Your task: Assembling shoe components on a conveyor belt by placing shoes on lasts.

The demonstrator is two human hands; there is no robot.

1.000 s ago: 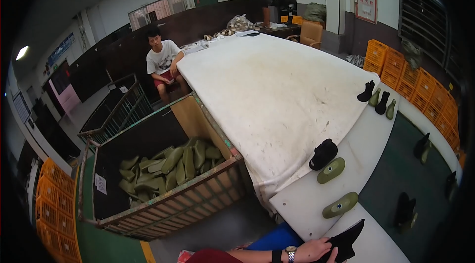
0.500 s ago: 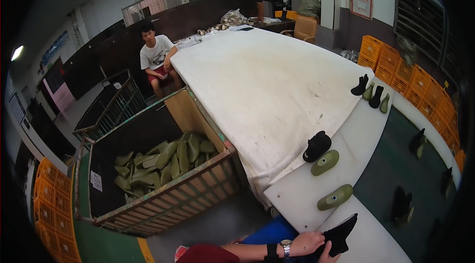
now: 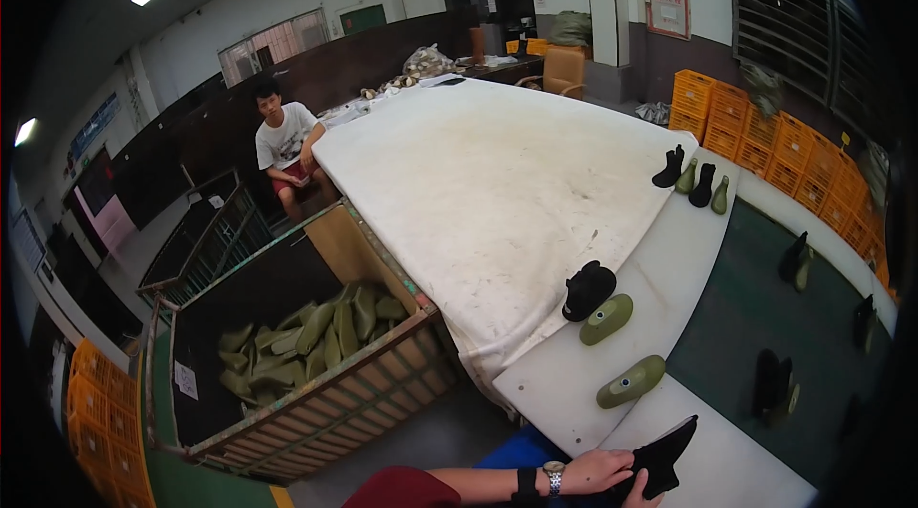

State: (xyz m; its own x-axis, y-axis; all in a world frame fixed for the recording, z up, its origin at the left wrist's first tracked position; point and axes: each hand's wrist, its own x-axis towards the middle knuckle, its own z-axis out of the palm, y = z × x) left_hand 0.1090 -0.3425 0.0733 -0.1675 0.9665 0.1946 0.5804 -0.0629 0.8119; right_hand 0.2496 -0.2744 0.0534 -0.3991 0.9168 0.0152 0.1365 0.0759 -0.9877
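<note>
A black ankle-boot upper [image 3: 664,462] is between my hands at the lower edge, its pointed end tilted up to the right. My left hand [image 3: 597,472], with a watch on its wrist, has its fingers closed on the boot's left side. From below, my right hand [image 3: 641,493] grips the boot too, mostly cut off by the picture's edge. Just beyond lies a green shoe last [image 3: 631,382] on the white board [image 3: 564,391]. Past that, another green last [image 3: 606,320] lies beside a black boot [image 3: 589,289].
A metal cage cart [image 3: 316,398] full of green lasts [image 3: 320,331] stands at the left. On the right, a dark green conveyor belt [image 3: 736,317] carries black boots and lasts. A person [image 3: 285,140] sits beyond the cloth-covered table [image 3: 478,183]. Orange crates [image 3: 794,150] line the wall.
The whole scene has shifted slightly left in the picture. My hands keep hold of the boot upper, with the left fingers a little farther over it.
</note>
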